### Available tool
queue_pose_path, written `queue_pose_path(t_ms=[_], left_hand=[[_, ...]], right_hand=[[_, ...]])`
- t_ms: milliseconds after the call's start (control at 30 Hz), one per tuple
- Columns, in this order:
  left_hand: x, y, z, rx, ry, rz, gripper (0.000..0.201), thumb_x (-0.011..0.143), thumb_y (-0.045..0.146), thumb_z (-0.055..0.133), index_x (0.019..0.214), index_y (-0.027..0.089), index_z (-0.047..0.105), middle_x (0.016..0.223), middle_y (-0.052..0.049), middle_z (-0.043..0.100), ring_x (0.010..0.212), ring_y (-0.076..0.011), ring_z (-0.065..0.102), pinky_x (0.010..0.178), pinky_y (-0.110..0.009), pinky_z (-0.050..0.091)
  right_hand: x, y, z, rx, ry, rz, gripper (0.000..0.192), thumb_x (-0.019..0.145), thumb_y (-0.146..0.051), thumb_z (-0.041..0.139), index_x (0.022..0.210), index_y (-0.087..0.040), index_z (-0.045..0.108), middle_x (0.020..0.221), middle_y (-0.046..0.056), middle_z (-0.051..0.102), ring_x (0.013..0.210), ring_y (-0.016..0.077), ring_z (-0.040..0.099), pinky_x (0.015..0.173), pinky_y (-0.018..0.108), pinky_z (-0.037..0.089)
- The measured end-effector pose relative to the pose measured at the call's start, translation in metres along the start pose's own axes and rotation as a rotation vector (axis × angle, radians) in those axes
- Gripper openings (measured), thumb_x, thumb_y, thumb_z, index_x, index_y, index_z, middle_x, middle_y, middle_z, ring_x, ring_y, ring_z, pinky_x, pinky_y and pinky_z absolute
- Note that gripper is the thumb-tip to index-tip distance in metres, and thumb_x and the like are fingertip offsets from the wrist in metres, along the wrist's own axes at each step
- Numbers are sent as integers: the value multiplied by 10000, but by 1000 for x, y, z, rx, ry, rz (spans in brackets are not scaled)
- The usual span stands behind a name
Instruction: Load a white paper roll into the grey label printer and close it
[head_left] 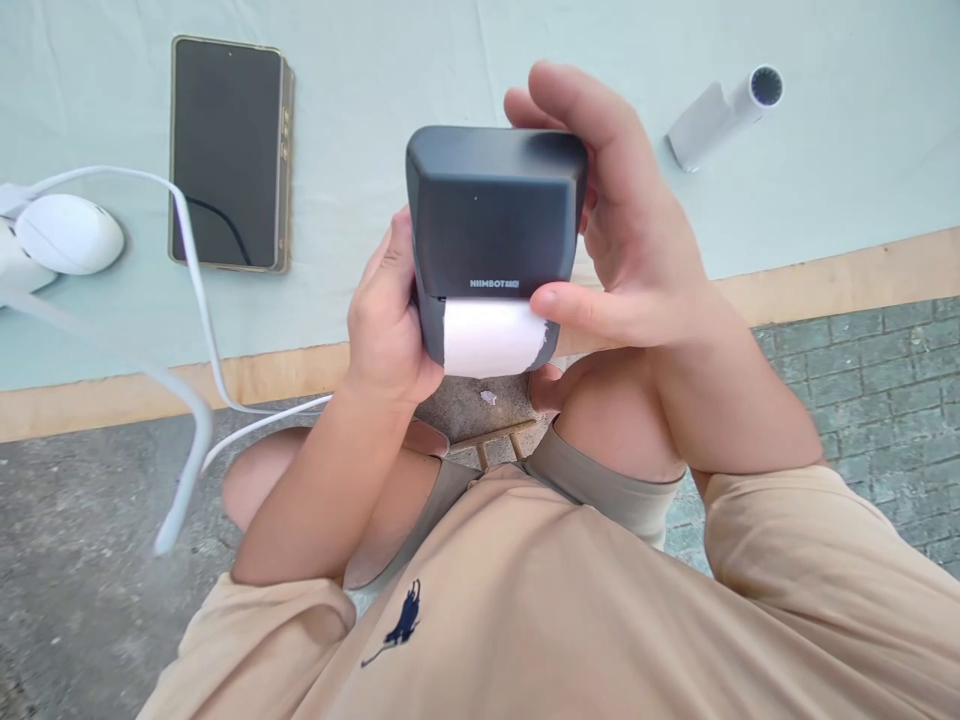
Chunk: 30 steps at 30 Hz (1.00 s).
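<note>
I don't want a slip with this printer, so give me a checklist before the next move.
1. Printer supported: ok, gripped by the left hand and right hand.
2. Paper showing outside: ok, a white strip curls over the front.
3. Paper edge clean: not ok, ragged on the side near the right thumb.
4. Phone out of the way: ok, apart from both hands.
5. Paper supply inside: cannot tell, hidden by the housing.
</note>
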<state>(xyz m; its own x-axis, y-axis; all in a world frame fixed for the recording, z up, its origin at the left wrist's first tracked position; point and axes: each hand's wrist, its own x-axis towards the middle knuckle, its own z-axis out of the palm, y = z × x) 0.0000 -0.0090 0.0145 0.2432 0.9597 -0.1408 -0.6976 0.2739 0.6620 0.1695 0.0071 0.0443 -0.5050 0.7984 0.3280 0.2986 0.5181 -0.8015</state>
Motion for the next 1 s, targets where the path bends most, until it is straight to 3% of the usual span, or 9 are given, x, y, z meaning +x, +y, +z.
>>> queue_pose_path(t_ms=[67, 133, 200, 300, 400, 500, 700, 800, 1000], left_hand=[[1, 0, 2, -20, -49, -12, 456, 914, 525, 327, 900, 172, 616, 964, -49, 675, 1185, -252, 528, 1028, -409, 449], [2, -1, 1, -19, -120, -13, 498, 893, 570, 305, 904, 185, 621, 999, -58, 670, 1239, -258, 487, 1024, -403, 459], [2, -2, -2, 19, -165, -21, 369, 868, 509, 406, 967, 212, 601, 985, -55, 662, 1239, -258, 496, 1002, -397, 474], [1, -4, -5, 117, -126, -28, 235, 823, 319, 535, 1042, 234, 539, 964, -39, 644, 1156, -247, 572, 962, -386, 496], [0, -4, -5, 188, -108, -24, 244, 831, 325, 535, 1052, 222, 519, 978, -45, 627, 1139, -248, 585, 959, -369, 505], [0, -4, -3, 232, -135, -9, 305, 824, 369, 561, 1088, 225, 511, 931, -36, 613, 1157, -248, 571, 974, -346, 506], [-1, -7, -5, 319, -223, 24, 340, 853, 358, 526, 1149, 192, 505, 1114, -68, 582, 1234, -256, 507, 1033, -355, 477], [-2, -8, -4, 316, -210, 19, 316, 853, 358, 518, 1123, 192, 520, 1113, -67, 584, 1230, -251, 511, 1046, -349, 465], [-4, -8, 0, 268, -141, 23, 324, 813, 359, 554, 1103, 217, 523, 1021, -60, 608, 1224, -257, 518, 978, -349, 504]], right_hand=[[-1, -3, 1, -136, 161, -33, 684, 726, -542, 614, 1289, -222, 395, 1344, 5, 420, 1286, 137, 417, 1028, 268, 464], [-1, -10, 3, -226, 383, -57, 480, 756, -499, 608, 1125, -213, 498, 1134, -16, 514, 915, 54, 544, 745, 215, 475], [0, -17, 5, -224, 510, -25, 191, 859, -335, 525, 968, -183, 492, 971, -36, 515, 594, -44, 415, 572, 182, 385], [3, -23, 4, -175, 549, -32, 29, 910, -168, 393, 938, -172, 388, 935, -20, 487, 578, -51, 493, 490, 147, 378], [4, -21, 0, -297, 471, -23, 31, 880, -167, 433, 910, -168, 429, 913, -9, 515, 764, 22, 603, 499, 153, 390], [1, -19, -3, -591, 205, 72, 66, 834, -214, 500, 890, -201, 532, 893, -61, 598, 681, 29, 529, 564, 211, 378], [1, -26, -6, -851, -163, 354, 351, 805, -341, 476, 1156, -342, 477, 994, -93, 629, 786, 132, 565, 607, 293, 348], [2, -24, -6, -815, -170, 366, 347, 781, -376, 484, 1123, -322, 506, 1003, -76, 642, 816, 158, 573, 601, 307, 337], [-2, -31, -9, -414, 23, 206, 326, 698, -264, 621, 1013, -236, 541, 920, -54, 626, 765, 84, 584, 650, 251, 463]])
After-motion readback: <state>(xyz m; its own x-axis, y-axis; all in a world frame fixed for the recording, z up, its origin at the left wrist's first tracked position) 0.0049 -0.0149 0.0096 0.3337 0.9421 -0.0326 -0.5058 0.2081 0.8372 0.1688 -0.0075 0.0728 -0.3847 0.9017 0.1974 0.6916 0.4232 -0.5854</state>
